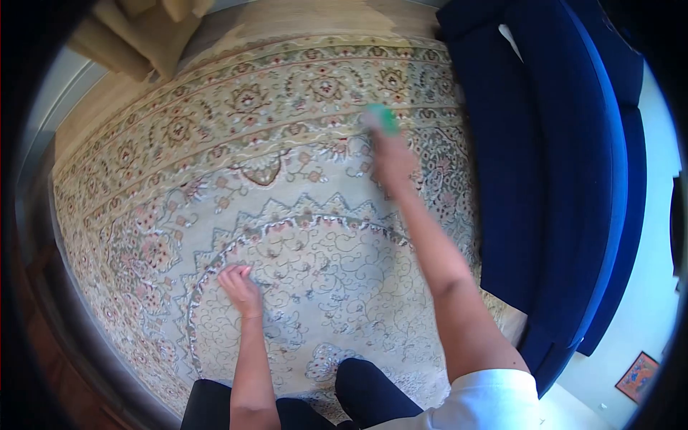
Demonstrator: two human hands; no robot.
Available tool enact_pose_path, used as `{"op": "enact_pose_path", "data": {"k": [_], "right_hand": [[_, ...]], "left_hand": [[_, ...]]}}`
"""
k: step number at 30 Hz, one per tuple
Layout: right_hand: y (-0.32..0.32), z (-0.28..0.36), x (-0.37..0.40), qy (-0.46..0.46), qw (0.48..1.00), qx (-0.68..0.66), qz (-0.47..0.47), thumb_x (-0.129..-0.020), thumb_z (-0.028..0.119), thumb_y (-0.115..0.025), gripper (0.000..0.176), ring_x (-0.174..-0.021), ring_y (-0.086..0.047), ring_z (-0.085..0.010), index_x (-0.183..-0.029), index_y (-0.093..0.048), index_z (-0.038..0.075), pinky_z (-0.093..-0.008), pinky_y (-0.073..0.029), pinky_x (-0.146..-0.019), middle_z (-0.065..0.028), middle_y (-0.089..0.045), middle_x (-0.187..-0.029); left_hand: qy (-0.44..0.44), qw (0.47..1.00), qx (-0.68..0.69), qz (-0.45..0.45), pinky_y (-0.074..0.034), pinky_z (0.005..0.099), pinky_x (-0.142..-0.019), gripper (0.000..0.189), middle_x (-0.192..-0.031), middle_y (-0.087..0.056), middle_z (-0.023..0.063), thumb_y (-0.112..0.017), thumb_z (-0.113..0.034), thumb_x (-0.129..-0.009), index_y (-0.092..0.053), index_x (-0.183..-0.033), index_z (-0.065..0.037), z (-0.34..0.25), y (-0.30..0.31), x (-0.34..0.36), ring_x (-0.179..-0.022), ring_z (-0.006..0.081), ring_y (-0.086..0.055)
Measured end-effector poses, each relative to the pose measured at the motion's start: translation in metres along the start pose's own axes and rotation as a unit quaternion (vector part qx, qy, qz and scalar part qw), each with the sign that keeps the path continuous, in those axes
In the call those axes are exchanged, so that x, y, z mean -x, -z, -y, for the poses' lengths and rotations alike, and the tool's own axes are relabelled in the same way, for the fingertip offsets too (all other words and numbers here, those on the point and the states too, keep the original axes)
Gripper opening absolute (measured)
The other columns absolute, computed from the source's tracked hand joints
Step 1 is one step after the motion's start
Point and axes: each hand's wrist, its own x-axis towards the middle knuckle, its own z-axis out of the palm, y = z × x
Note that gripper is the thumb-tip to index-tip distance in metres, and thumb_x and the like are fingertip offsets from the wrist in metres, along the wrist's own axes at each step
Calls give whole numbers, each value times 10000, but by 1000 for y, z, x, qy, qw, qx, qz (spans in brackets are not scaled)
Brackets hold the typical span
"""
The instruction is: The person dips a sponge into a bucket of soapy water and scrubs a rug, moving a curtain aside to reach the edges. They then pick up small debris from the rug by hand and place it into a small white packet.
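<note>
My right hand (393, 161) reaches far forward over the patterned rug (308, 265), its fingers wrapped round a small green-and-white object (382, 120). Motion blurs both the hand and the object, so I cannot tell what kind of thing it is. It overlaps the inner edge of the rug's border in this view. Nearer to me and to the left, my left hand (241, 289) is loosely curled over the rug's pale central medallion, with nothing showing in it.
A dark blue sofa (505, 165) runs along the right side of the rug. Beige curtains (147, 36) hang at the top left by the wall. Wooden floor (308, 20) shows beyond the far border. My dark-clad knees (369, 394) are at the bottom.
</note>
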Motion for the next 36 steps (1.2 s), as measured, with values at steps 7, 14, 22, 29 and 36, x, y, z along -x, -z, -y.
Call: {"op": "enact_pose_path", "data": {"k": [7,14,22,29,36], "right_hand": [[25,-42,-13,-359,924,99,87,-900,388,-468,438,-893,-635,-347,-1304,-415,229,-478,-501,-703,-221,-582,-997],[32,-86,-53,-382,919,-29,92,-886,179,-480,542,-891,-619,-400,-1391,-294,123,-422,-517,-706,-300,-499,-1088],[63,-106,74,-298,921,209,136,-862,184,-501,700,-942,-589,-442,-1465,-152,247,-518,-467,-795,-315,-444,-1213],[29,-147,-29,-244,942,229,39,-871,232,-495,598,-856,-601,-441,-1418,-252,214,-531,-468,-757,-281,-529,-1044],[47,-76,85,-68,978,180,81,-859,209,-499,607,-715,-591,-419,-1415,-257,225,-524,-479,-598,-240,-493,-1033]], "left_hand": [[3,1000,-24,-1,-390,425,-795,108,-866,-487,124,-583,16,-816,-489,-834,-35,-5,0,0,-900,306,-485],[3,1000,-15,12,-380,409,-810,57,-863,-480,128,-555,-14,-856,-499,-847,-11,-3,0,1,-885,307,-473],[5,1000,-5,6,-392,401,-784,71,-861,-493,118,-579,-35,-856,-510,-841,-24,-3,1,-2,-871,297,-485],[2,1000,-8,-2,-406,391,-761,85,-841,-493,116,-582,-65,-873,-518,-841,-18,-1,2,-1,-836,294,-500],[26,998,40,-37,-402,370,-738,68,-827,-523,96,-599,-48,-858,-546,-819,-32,-9,-1,-14,-803,269,-503]]}}
